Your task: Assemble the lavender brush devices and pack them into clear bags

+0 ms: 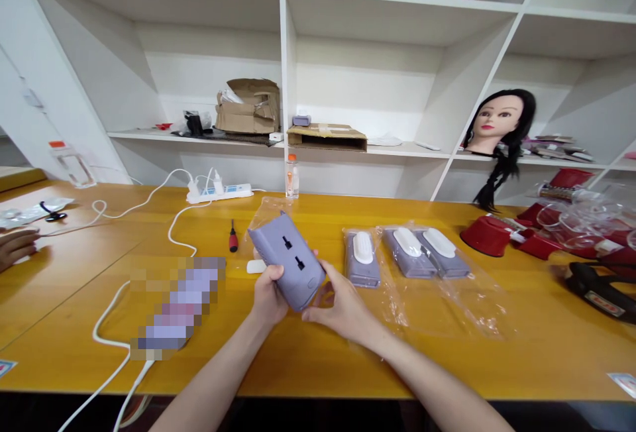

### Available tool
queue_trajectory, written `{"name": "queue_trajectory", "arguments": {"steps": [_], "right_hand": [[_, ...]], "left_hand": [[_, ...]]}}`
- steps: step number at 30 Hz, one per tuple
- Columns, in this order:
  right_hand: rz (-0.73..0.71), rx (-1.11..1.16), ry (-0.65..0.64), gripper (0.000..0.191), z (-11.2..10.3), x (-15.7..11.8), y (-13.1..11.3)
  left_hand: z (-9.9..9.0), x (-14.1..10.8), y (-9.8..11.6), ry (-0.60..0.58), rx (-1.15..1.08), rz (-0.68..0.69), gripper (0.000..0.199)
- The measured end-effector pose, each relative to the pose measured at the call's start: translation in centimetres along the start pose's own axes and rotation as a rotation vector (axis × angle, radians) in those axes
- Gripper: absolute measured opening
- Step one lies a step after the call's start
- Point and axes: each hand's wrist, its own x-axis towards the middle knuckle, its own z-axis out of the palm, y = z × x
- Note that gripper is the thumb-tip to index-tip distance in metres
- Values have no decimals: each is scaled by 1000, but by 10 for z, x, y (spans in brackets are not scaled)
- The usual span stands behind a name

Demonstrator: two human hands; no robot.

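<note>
A purple-grey plastic housing (293, 266) with two black keyhole-shaped slots is held tilted above the table. My left hand (271, 293) grips its lower left side, thumb on the slotted face. My right hand (342, 303) is curled at its lower right end, with fingers against the edge and thumb near the bottom. A small white piece (256, 266) lies just behind my left hand, beside a clear plastic bag (271, 209). To the right, several similar housings (364, 270) with white oval parts (407, 242) rest on clear plastic.
A red-black screwdriver (233, 238) and a blurred-out device (181, 309) with white cables lie left. Behind stand a power strip (226, 193) and an orange-capped bottle (293, 177). Red cups (485, 235) and a mannequin head (499, 120) are right. Another person's hand (17, 246) shows far left.
</note>
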Motion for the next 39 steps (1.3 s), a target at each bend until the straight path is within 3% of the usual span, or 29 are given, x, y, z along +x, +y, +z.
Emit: {"name": "queue_trajectory", "arguments": {"steps": [4,9,13,20,22,24,27,29,31,33,39], "right_hand": [[-15,42,-13,87,1,0,-1],[94,470,-87,57,-2,3,0],[193,707,-114,60,-2,4,1],[144,723,-72,56,2,6,-1],[141,669,-165,62,-6,9,-4],[135,518,-253,67,-17,16,-10],[68,6,-220,55,-25,31,-18],[-7,-407,-169,42,-21,45,-21],[-26,-656,-183,39,-10,62,-18],[-9,-722,-211,45,3,79,-13],[44,-750,-206,95,37,107,6]], "left_hand": [[-2,-2,-2,-67,13,4,60],[-2,-3,-2,-146,46,-28,64],[-3,-5,-9,-185,82,-52,65],[-2,-5,-12,-153,148,-34,56],[1,-3,-3,-113,153,14,55],[3,2,10,-4,150,162,51],[-1,12,35,298,86,549,44],[-6,18,48,427,31,668,40],[-12,21,55,463,22,705,37],[-15,22,55,457,43,688,36],[-14,25,40,447,-34,520,39]]}}
